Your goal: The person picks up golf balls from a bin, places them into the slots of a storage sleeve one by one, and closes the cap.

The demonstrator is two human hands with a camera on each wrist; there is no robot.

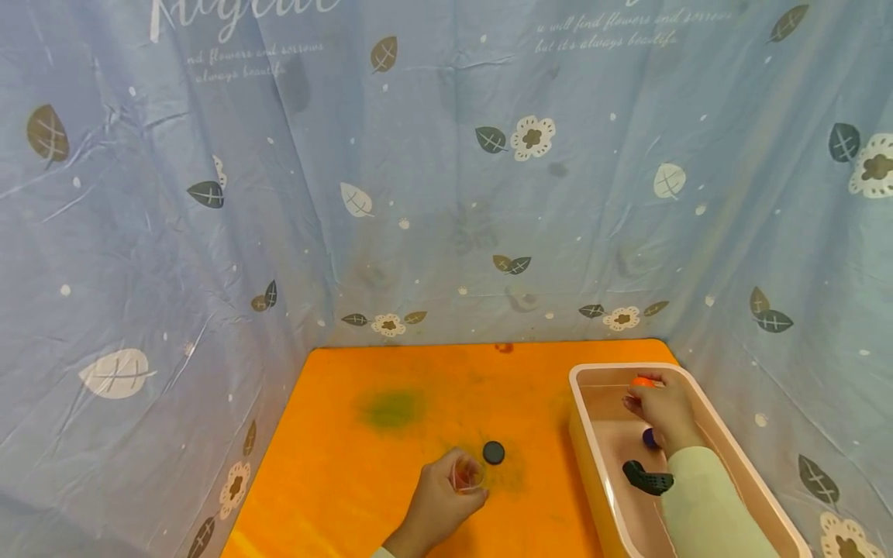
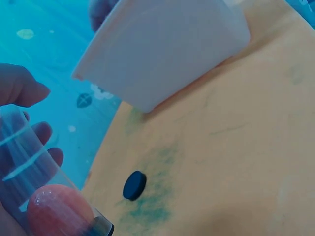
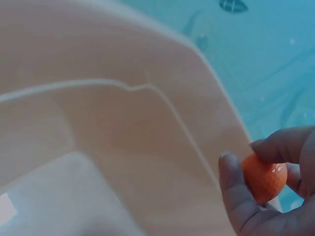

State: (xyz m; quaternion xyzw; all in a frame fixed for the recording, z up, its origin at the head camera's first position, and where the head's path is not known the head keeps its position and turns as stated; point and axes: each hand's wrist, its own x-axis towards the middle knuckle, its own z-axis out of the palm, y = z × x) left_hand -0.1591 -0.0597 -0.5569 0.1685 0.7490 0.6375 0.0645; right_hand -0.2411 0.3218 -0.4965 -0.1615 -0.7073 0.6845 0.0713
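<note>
My left hand (image 1: 443, 500) grips a clear plastic tube (image 1: 466, 470) above the table. Inside the tube, near its dark-edged lower end, sits a pinkish-orange ball (image 2: 59, 211) in the left wrist view. A round black cap (image 1: 493, 452) lies on the table just beyond that hand. Over the far part of the pale pink bin (image 1: 589, 446), my right hand (image 1: 666, 411) pinches an orange golf ball (image 3: 265, 178) between thumb and fingers. Its dimpled surface shows in the right wrist view.
In the bin lie a black curved piece with small holes (image 1: 647, 478) and a dark purple round thing (image 1: 650, 439), partly behind the right hand. The bin stands on the right of the orange table (image 1: 335, 465). A patterned blue curtain (image 1: 432, 170) surrounds the table.
</note>
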